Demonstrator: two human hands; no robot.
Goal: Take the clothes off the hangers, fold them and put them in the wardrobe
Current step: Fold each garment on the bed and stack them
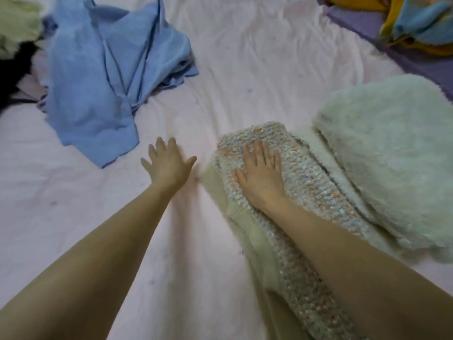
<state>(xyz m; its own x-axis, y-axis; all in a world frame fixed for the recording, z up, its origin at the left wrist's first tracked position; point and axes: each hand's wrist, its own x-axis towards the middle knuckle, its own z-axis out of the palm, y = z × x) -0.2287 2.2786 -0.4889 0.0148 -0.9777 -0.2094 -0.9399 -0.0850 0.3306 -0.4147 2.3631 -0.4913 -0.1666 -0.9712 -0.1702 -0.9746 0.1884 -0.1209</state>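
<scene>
Right hand (261, 176) laid flat, palm down, fingers straight and slightly spread, pressing on a folded chunky knit sweater speckled in pale blue, white and orange (247, 148); grasping nothing, simply resting on the knit; bare forearm running back along the same garment toward the lower right corner. Left hand (168, 163) released too, fingers straight and fanned, thumb out toward the sweater's edge, palm down over the pale pink wrinkled bedsheet (245, 69), just beside the knit and not touching it; whether touching the sheet or hovering just above it cannot be told, slightly blurred. Speckled sweater lying on the sheet at centre right, a cream ribbed hem or cuff (220, 190) showing along its left side, its right side overlapping the edge of a fluffy pale mint-green fleece garment (382, 148) folded into a thick bundle beside it. Farther off at upper left, a crumpled light blue cotton shirt (107, 77) heaped loosely on the sheet, well apart from both hands; behind it at the corner, a pale green fuzzy cloth (17, 23) and a black piece of fabric (14, 69). At upper right, a purple blanket edge (367, 23) with yellow and blue patterned fabric (416, 20) piled on it.
</scene>
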